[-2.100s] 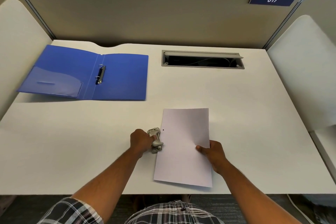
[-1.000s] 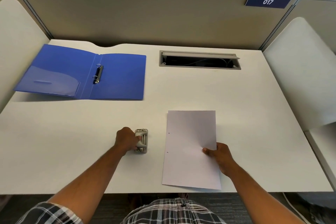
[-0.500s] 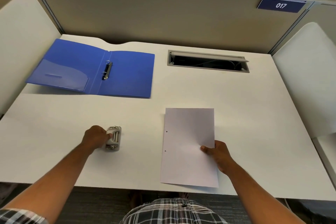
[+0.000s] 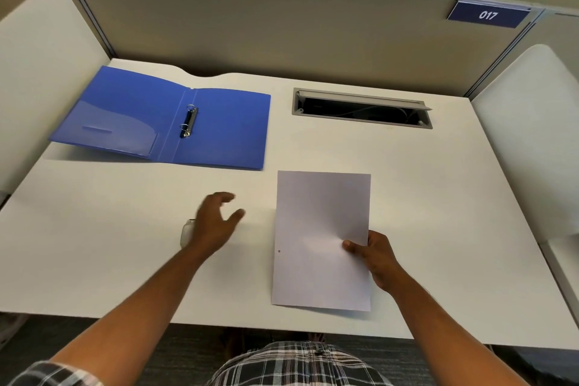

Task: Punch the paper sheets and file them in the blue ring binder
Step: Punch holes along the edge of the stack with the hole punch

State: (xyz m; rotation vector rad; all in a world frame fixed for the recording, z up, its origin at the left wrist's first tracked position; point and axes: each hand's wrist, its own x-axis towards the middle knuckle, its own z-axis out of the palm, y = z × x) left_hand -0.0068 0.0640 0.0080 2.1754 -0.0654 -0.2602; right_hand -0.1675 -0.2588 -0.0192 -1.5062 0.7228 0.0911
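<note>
Item: paper sheet [image 4: 319, 229], white, lying flat on the tabletop [image 4: 438, 197] near its front edge, right of centre; one punched hole shows by its left edge, low down; my right hand [image 4: 377, 258] pinches its right edge, thumb on top, fingers curled beneath.

Item: my left hand [image 4: 214, 224], released, fingers spread and relaxed, grasping nothing; it hovers above the tabletop left of the sheet and apart from it; blurred.

Item: hole punch [image 4: 187, 233], pale grey, on the tabletop toward the front edge, left of centre; mostly hidden behind my left wrist, only its left end showing; whether the wrist touches it I cannot tell.

Item: blue ring binder [image 4: 219, 128], lying open and flat toward the back left corner of the tabletop; a clear pocket on its left cover; ring mechanism [image 4: 189, 121] along the spine, with two metal rings; whether the rings are open I cannot tell; no sheet on them.

Item: cable slot [image 4: 360, 108], grey-framed, set into the tabletop near the back edge, right of the binder.

Item: number plate [image 4: 487, 14], blue, reading 017, on the partition beyond the back right corner.
</note>
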